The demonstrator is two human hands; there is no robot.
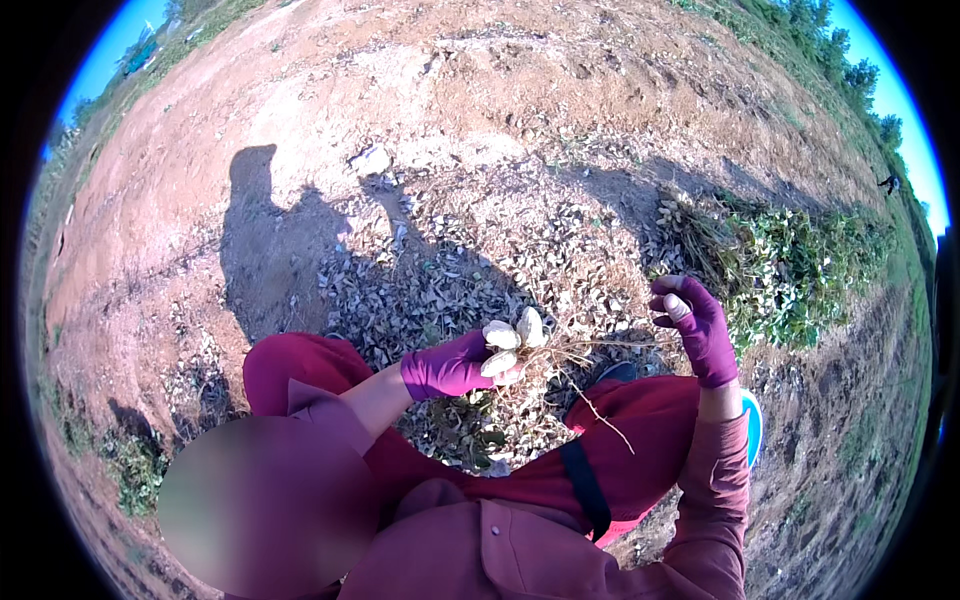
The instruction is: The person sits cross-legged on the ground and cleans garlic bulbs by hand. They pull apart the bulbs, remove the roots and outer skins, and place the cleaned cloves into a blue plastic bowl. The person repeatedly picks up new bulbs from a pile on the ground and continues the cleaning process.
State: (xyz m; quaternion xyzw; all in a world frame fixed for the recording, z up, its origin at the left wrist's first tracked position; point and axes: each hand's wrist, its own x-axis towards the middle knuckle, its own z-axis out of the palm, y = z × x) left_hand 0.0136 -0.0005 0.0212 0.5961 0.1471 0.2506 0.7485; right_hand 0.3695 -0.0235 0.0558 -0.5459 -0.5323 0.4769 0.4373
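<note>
My left hand (469, 366), in a purple fingerless glove, holds several pale peanut pods (501, 335) at its fingertips. Thin brown roots (559, 356) spread to the right from beside the pods, and one long strand hangs down over my right thigh. My right hand (688, 319), gloved the same way, is raised to the right with its fingers curled. A fine root strand runs toward it, but whether the fingers pinch it I cannot tell.
Dry leaves (420, 292) litter the soil before my knees. A heap of green peanut plants (787, 270) lies to the right, with pods at its near-left end. A blue rim (752, 427) shows beside my right forearm. More green plants (135, 469) lie at the lower left.
</note>
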